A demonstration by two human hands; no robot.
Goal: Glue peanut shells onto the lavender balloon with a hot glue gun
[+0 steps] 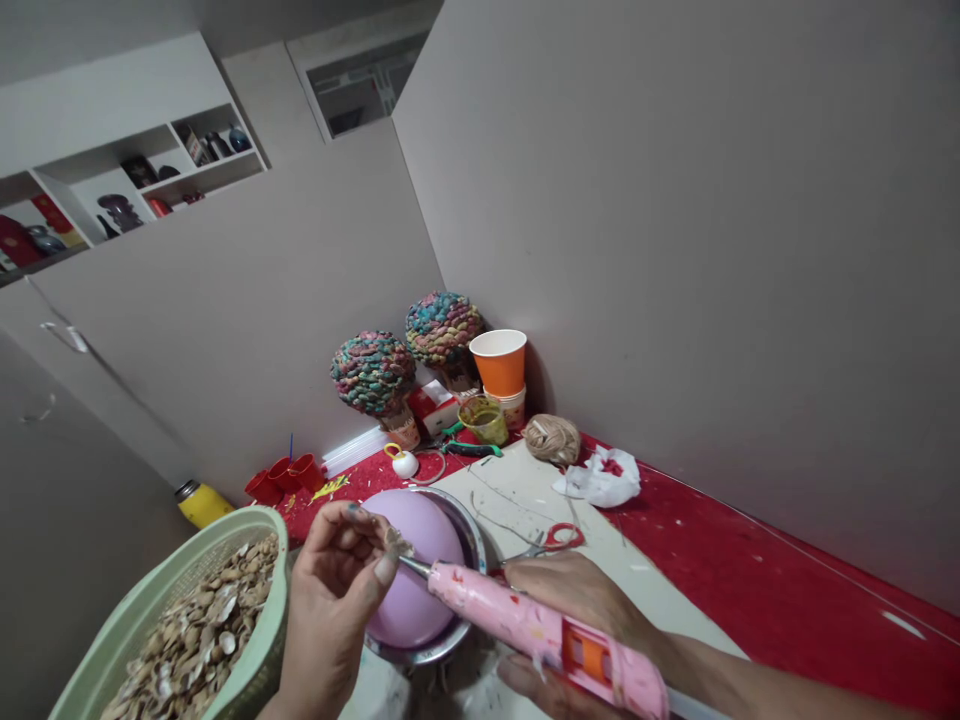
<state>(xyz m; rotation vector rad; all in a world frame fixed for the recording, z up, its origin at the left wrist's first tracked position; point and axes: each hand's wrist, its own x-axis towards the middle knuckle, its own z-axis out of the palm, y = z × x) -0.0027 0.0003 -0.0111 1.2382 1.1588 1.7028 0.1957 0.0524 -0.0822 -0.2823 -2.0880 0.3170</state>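
Note:
My left hand (337, 590) pinches a small piece of shell (397, 542) between thumb and fingers, in front of a purple balloon (416, 590). The balloon rests in a round metal bowl (474, 545). My right hand (585, 610) is wrapped round a pink glue gun (502, 610), whose metal tip points left and meets or nearly meets the shell piece. At the lower left, a green basket (280, 560) holds a heap of nut shells (199, 640).
Behind the bowl stand two colourful shell-covered balls (373, 372) on cups, an orange cup (501, 365), a twine ball (552, 438) and red-handled scissors (561, 537). Small red cups (306, 472) and a yellow bottle (202, 504) are at left; a white plastic bag (604, 478) lies right.

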